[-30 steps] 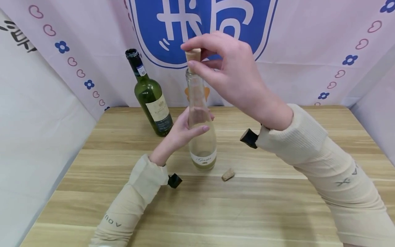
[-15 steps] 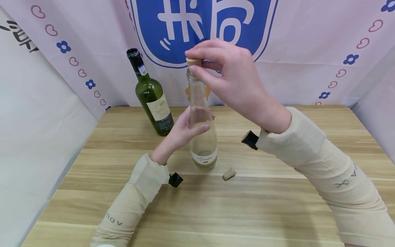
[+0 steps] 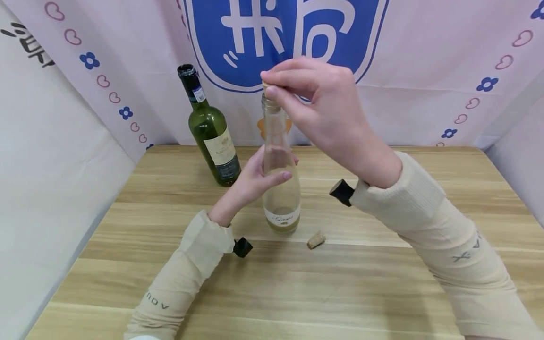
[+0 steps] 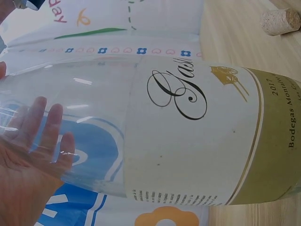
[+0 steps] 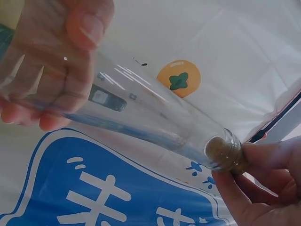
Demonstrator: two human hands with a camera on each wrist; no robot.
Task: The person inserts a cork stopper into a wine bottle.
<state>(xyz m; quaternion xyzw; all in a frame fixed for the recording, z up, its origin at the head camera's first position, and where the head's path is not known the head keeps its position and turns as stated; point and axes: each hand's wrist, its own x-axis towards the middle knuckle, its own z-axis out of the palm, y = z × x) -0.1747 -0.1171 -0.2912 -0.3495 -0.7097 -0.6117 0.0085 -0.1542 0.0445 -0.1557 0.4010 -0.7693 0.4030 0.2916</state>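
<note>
A clear glass bottle [image 3: 280, 193] with a white and gold label [image 4: 183, 132] stands upright on the wooden table. My left hand [image 3: 257, 177] grips it around the body, thumb across the front and fingers behind, showing through the glass in the left wrist view. At the mouth, my right hand [image 3: 325, 106] pinches a cork [image 5: 223, 153] between thumb and fingers. The cork's lower end sits inside the bottle neck [image 5: 188, 139], seen through the glass in the right wrist view. Its top is mostly covered by my fingers in the head view.
A second, tapered cork [image 3: 316, 240] lies on the table [image 3: 297, 293] just right of the bottle's base. Behind and to the left stands a green wine bottle [image 3: 212, 141], uncorked. A printed cloth [image 3: 416, 56] hangs along the table's back edge.
My right hand has come down with the cork, which has gone from standing on the bottle's mouth to partly inside the neck. The left hand keeps its grip on the bottle.
</note>
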